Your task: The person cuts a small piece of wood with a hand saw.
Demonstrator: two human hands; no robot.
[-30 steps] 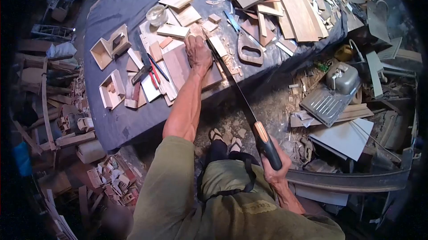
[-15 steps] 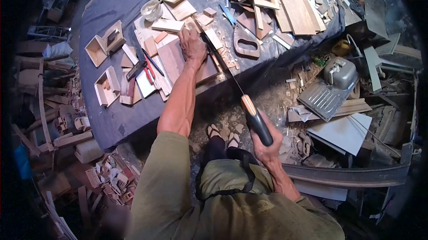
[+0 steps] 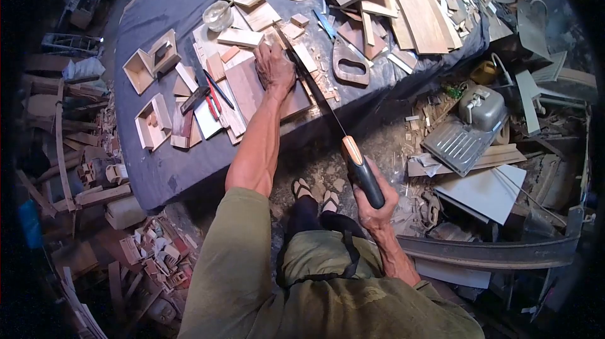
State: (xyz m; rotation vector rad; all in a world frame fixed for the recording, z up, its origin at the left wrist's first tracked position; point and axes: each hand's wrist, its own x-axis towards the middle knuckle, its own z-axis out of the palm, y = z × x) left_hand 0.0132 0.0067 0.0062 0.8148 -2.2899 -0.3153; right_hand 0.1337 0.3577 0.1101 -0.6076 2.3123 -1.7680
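Observation:
My right hand (image 3: 377,199) is wrapped round the dark handle of a handsaw (image 3: 323,101). Its long narrow blade runs away from me over the table's near edge, just right of my left hand (image 3: 275,69). That hand is closed, knuckles up, pressing a small piece of wood (image 3: 270,38) down at the blade's side; the fingertips are mostly hidden. Beneath the wrist lies a brown board (image 3: 242,90). Pale wood strips (image 3: 241,37) and a glass jar (image 3: 218,16) stand beyond it. Pliers with red handles (image 3: 212,103) and a hammer (image 3: 194,99) lie to the left.
A second handsaw (image 3: 348,65) rests right of the blade. Small open wooden boxes (image 3: 153,123) sit on the dark table cover (image 3: 183,178) at left. Boards (image 3: 413,8) and offcuts pile up at the back right. Below, a metal sink (image 3: 463,147) stands among scrap.
The view has shifted slightly. The saw stays almost in the same place beside my left hand, and both hands keep their hold.

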